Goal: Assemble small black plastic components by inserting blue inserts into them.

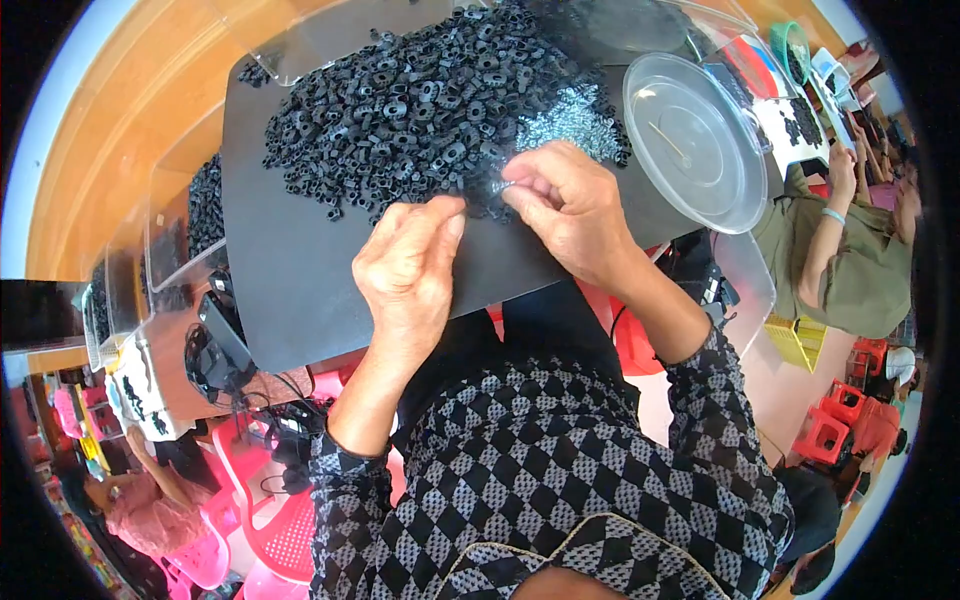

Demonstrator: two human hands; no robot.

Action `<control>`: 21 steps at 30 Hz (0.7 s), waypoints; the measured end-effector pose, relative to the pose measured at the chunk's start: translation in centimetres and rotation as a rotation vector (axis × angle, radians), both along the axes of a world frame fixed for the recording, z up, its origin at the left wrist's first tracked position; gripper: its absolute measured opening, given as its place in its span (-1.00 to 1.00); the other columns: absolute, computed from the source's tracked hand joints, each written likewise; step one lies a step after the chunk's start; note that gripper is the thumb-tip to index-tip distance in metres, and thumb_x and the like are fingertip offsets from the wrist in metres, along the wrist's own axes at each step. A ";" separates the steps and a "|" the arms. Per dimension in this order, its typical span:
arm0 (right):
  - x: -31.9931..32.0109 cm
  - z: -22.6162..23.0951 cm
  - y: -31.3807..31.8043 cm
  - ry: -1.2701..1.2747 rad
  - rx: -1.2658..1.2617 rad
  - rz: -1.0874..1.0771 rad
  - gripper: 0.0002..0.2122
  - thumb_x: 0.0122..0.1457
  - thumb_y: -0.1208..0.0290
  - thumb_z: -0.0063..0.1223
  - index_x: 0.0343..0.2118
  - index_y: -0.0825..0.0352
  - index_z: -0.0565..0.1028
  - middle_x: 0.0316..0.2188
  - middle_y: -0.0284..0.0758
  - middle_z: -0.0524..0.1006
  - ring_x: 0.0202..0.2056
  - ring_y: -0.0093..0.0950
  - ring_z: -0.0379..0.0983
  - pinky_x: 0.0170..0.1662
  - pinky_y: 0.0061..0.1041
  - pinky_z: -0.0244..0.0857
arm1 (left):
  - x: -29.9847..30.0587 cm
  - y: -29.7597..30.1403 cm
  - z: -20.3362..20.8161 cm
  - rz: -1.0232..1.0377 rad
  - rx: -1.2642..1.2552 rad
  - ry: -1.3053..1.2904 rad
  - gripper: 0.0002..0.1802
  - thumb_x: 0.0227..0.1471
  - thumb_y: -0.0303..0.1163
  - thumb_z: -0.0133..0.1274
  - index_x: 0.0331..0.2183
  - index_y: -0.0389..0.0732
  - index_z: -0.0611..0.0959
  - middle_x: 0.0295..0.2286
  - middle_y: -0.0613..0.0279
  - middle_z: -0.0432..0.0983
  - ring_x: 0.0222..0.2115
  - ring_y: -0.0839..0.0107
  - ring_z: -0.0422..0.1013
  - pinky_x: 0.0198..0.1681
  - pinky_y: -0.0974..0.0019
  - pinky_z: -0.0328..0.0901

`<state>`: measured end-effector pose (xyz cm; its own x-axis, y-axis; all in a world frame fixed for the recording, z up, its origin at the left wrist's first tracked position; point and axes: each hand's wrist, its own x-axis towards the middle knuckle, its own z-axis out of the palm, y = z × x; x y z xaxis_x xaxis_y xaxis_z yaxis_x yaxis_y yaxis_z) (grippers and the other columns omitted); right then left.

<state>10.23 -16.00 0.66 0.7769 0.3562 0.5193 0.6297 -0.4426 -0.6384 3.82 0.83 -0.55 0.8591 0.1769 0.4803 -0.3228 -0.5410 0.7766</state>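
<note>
My left hand (pixel 405 270) is closed, thumb and fingers pressed together at the near edge of a wide heap of small black plastic parts (pixel 400 110). What it pinches, if anything, is too small to make out. My right hand (pixel 575 205) is closed too, its thumb and forefinger pinching a small shiny metal part (pixel 498 186) just right of my left fingertips. Beyond the right hand, a pile of small silvery metal pieces (pixel 570 125) lies against the black parts. Both hands are over a dark grey tabletop (pixel 310 280).
A round clear plastic lid (pixel 695 140) with a thin stick on it lies right of the heap. Clear bins of black parts (pixel 205 205) stand at the left. A pink chair (pixel 275 520) is lower left. Other people work on both sides; one wears olive green (pixel 835 260).
</note>
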 end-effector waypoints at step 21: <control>-0.6 0.7 0.2 0.684 0.395 0.178 -0.93 0.03 0.57 0.14 -0.42 0.42 0.51 -0.52 -0.44 0.53 -0.46 -0.72 0.41 -0.37 -0.69 0.32 | 2.2 0.0 1.0 -0.183 0.424 -0.202 -0.84 -0.21 -0.54 0.10 -0.42 -0.26 0.60 -0.66 0.19 0.33 -0.64 0.28 0.33 -0.58 0.30 0.20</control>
<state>9.59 -15.78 1.34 0.9171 0.3936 0.0630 0.0829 -0.0337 -0.9960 6.01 0.78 0.41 0.7405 -0.2144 0.6369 -0.5628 -0.7158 0.4133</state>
